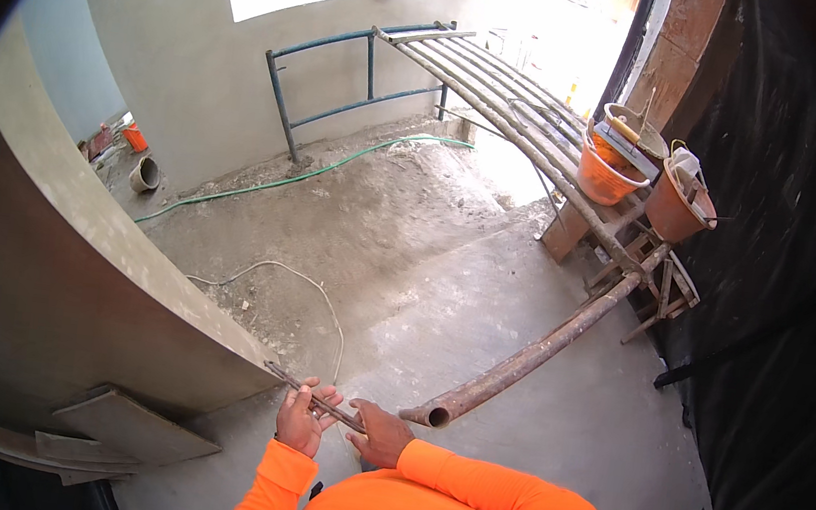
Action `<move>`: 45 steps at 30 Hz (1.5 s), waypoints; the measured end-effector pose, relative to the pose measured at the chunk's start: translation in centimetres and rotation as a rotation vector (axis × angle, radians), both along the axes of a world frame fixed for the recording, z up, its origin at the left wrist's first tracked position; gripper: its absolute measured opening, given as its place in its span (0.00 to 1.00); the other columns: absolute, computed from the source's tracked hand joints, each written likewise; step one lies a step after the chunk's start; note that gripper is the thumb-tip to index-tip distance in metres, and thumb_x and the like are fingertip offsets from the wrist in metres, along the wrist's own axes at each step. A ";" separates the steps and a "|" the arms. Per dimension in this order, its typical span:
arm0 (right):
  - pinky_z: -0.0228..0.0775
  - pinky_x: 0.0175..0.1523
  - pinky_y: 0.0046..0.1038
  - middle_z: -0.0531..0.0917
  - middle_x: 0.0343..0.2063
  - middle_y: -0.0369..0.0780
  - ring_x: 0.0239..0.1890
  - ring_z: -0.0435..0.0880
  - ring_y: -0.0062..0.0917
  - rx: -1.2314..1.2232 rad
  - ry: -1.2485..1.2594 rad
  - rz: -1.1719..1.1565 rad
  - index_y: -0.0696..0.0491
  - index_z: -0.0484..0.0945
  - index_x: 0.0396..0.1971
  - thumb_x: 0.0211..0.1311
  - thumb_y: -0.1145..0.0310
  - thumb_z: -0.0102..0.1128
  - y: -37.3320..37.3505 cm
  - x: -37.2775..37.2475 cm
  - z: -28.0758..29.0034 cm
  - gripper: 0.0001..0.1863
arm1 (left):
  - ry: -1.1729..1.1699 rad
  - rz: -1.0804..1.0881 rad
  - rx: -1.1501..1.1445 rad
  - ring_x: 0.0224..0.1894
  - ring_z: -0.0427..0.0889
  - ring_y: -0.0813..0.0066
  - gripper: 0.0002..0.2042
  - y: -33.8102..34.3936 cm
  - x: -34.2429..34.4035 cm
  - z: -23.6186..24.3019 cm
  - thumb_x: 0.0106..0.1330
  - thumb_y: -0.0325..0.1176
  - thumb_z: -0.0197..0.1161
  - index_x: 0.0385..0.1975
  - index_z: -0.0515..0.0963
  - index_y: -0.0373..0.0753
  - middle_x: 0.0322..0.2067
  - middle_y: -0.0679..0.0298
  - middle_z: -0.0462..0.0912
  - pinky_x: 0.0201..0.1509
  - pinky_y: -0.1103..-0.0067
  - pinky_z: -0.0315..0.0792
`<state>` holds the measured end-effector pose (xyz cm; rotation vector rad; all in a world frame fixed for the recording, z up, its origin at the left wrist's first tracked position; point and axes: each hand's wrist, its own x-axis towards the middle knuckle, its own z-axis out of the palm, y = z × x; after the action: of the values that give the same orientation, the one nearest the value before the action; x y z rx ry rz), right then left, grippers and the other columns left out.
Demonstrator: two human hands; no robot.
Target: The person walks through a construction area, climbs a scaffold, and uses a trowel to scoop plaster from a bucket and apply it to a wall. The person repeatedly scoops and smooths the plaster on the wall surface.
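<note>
Where the orange sleeves end, the two hands meet low in view with a slender brown rod (341, 415) slanting between them, just above the floor (484, 294). Right hand (383, 435): fingers curled closed about the rod's nearer end, thumb on top. Left hand (303, 418): palm turned upward, fingers partly open and loosely spread, the rod lying across them; firmness of contact cannot be told. Whether the piece is single or doubled cannot be confirmed.

Judged by its thinness and rough brown surface, the rod appears to be metal: light, stiff, unlikely to slip or break, possibly gritty on bare skin. Best hold: a closed grip at the nearer end, with light support near mid-length. Its far tip reaches close to the curved wall (129, 233) and could scrape it.

Beyond the hands, a stout pipe (527, 359) projects past the pole platform (506, 100), which carries two orange buckets (606, 180). Farther off stands a blue frame (327, 45).
</note>
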<state>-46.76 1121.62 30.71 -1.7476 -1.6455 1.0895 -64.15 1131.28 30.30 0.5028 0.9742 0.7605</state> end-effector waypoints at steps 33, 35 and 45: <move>0.66 0.29 0.26 0.77 0.20 0.35 0.23 0.72 0.16 0.193 0.373 -1.452 0.58 0.80 0.42 0.78 0.59 0.57 30.2 27.3 4.0 0.15 | -0.188 -1.317 0.237 0.62 0.77 0.70 0.28 38.8 45.4 5.3 0.79 0.34 0.58 0.73 0.59 0.33 0.60 0.57 0.78 0.64 0.70 0.76; 0.63 0.26 0.22 0.75 0.20 0.30 0.20 0.69 0.13 0.340 0.496 -1.468 0.57 0.79 0.43 0.79 0.58 0.57 32.9 30.4 5.3 0.15 | -0.206 -1.341 0.389 0.62 0.77 0.71 0.26 41.9 47.4 6.1 0.79 0.34 0.58 0.72 0.61 0.33 0.60 0.59 0.78 0.64 0.72 0.75; 0.62 0.22 0.19 0.66 0.18 0.26 0.17 0.63 0.10 0.668 1.012 -1.585 0.52 0.78 0.44 0.74 0.59 0.65 39.9 54.6 6.3 0.12 | 0.167 -1.269 1.049 0.52 0.83 0.72 0.25 54.5 61.5 4.7 0.70 0.29 0.69 0.65 0.72 0.33 0.52 0.60 0.82 0.53 0.76 0.80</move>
<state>7.84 1161.52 36.98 -1.0789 0.2006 0.3245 -2.62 1185.82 35.05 1.8765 0.1584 -0.0266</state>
